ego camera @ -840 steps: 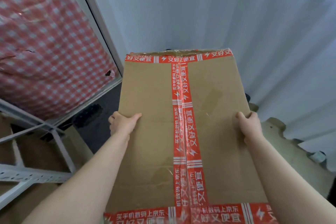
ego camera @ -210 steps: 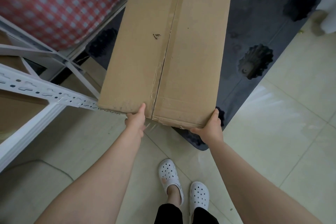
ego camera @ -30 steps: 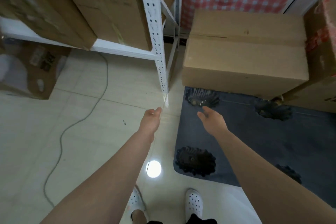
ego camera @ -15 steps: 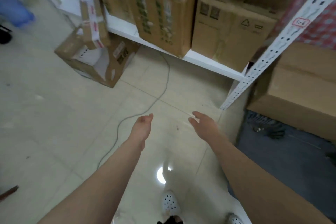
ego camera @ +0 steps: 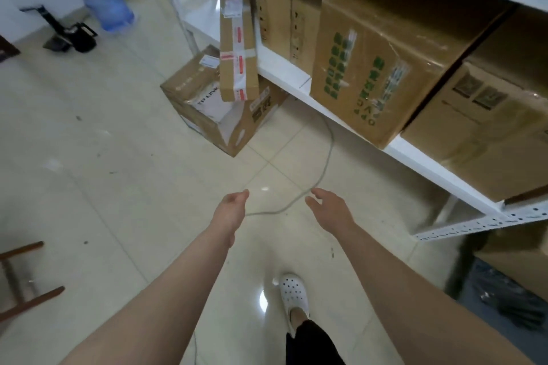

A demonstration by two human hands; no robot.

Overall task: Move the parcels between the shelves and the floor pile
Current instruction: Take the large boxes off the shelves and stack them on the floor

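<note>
Two bare arms reach out low in front of the white shelf [ego camera: 421, 167], over pale floor tiles. The left hand [ego camera: 232, 206] holds nothing, and its fingers are straight and close together. The right hand [ego camera: 329, 210], the one nearer the shelf, holds nothing too. Its fingers are loose and a little spread. The two hands are near each other but do not touch.

The parcels are on the shelf and beside it. On its low board stands a big brown box with green print [ego camera: 385, 53], poking out a bit past the shelf's front edge. Two plain brown boxes [ego camera: 281, 9] stand on the shelf on one side of it, and another brown box [ego camera: 489, 127] on the other side.

At the far end of the shelf a box with a white label [ego camera: 207, 109] sits on the floor, right by the shelf. A tall thin parcel [ego camera: 237, 47] with red and white tape seems to stand on that box and lean on the shelf.

A grey cable [ego camera: 326, 151] comes out from under the shelf and curls across the floor below the hands. A blue water bottle [ego camera: 102, 0] stands far past the shelf's end. One white shoe [ego camera: 293, 295] is on the tiles in front of the shelf.
</note>
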